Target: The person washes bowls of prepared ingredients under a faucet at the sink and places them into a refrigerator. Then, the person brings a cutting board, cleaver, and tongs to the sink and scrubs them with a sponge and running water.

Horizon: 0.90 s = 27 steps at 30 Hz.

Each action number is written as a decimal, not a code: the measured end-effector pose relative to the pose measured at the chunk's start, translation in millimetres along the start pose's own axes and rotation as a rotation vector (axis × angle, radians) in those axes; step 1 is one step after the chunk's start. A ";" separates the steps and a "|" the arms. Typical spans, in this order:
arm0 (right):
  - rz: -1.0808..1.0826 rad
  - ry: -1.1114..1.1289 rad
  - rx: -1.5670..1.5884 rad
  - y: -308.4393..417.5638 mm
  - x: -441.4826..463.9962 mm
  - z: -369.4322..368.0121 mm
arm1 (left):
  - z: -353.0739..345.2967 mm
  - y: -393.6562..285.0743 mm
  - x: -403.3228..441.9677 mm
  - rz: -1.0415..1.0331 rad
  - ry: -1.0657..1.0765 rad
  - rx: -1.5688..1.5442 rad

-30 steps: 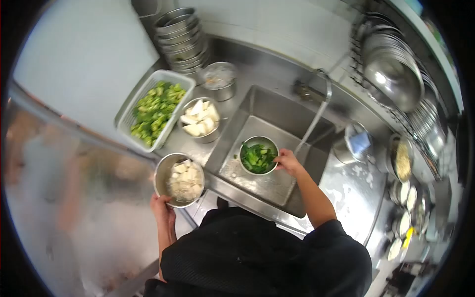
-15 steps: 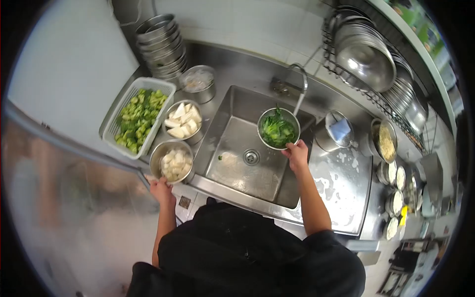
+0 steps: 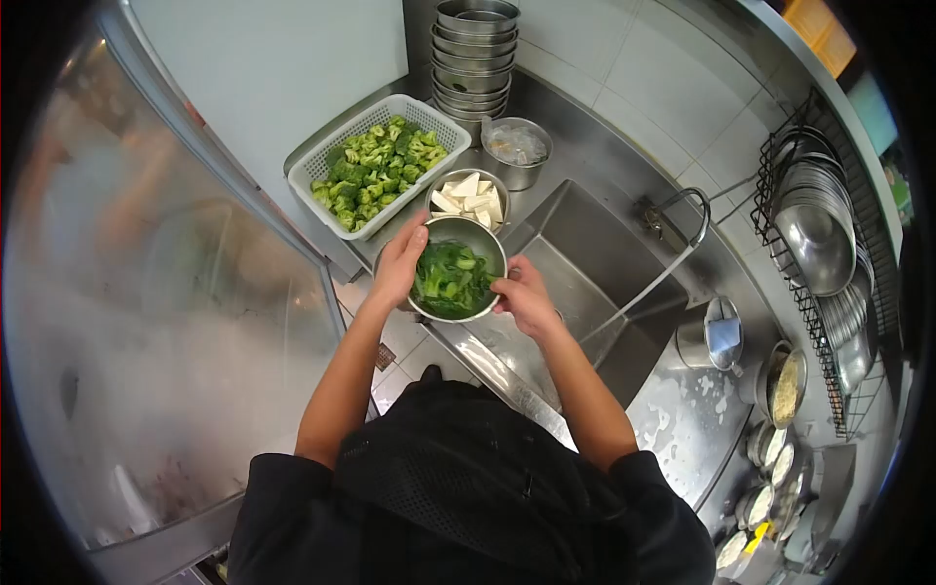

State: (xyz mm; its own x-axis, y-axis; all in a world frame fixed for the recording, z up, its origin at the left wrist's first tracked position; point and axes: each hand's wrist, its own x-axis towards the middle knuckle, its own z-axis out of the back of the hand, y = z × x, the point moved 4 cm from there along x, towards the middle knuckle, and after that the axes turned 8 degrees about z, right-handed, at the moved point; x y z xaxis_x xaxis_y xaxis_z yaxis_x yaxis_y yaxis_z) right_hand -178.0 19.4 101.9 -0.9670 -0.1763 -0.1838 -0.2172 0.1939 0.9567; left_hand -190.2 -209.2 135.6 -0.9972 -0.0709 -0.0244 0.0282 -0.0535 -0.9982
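Clock: centred on the bowl of greens, twelve toward the top of the head view.
Bowl of greens: a round, silvery metal bowl point(image 3: 470, 232) with dark green leafy vegetables point(image 3: 453, 278) low inside, held up between both hands, in front of the sink's near left corner.
Left hand: the left hand point(image 3: 400, 263) is at nine o'clock, holding the bowl's side, fingers long and close together.
Right hand: the right hand point(image 3: 525, 295) is at three to four o'clock, pinching the rim, thumb over the edge, other fingers bent outside.
Twelve o'clock: a metal bowl of white, chunky pieces point(image 3: 470, 198), just beyond the greens; farther off, a tall stack of nested metal containers point(image 3: 475, 63).
Eleven o'clock: a pale grey, rectangular plastic basket point(image 3: 304, 177) of green broccoli florets point(image 3: 375, 168).
One o'clock: a round metal container point(image 3: 522, 175) with a clear plastic bag in it.
Three o'clock: the stainless steel sink point(image 3: 575, 239); farther out, a black wire rack point(image 3: 829, 356) of metal bowls.
Two to three o'clock: a curved metal faucet point(image 3: 700, 210) over the sink's far side.
Three to four o'clock: a metal pot point(image 3: 692, 346) with a light blue item at its top.
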 end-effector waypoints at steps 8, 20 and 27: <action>-0.084 -0.077 -0.077 -23.6 33.1 -52.2 | 51.8 27.1 -17.2 -0.201 -0.376 0.481; 0.203 -0.130 -0.451 -70.8 60.6 7.5 | 66.3 93.0 -32.8 0.325 -0.405 0.361; -0.175 -0.203 -0.127 -90.1 19.6 40.1 | 70.6 97.0 -25.9 0.432 -0.419 0.764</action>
State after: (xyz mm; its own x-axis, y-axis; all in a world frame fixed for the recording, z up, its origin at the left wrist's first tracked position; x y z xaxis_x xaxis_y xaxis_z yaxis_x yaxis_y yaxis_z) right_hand -182.7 37.1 3.0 -0.9257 0.0031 -0.3782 -0.3775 0.0533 0.9245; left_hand -156.7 -282.8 43.3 -0.7887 -0.5774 -0.2111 0.5712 -0.5613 -0.5989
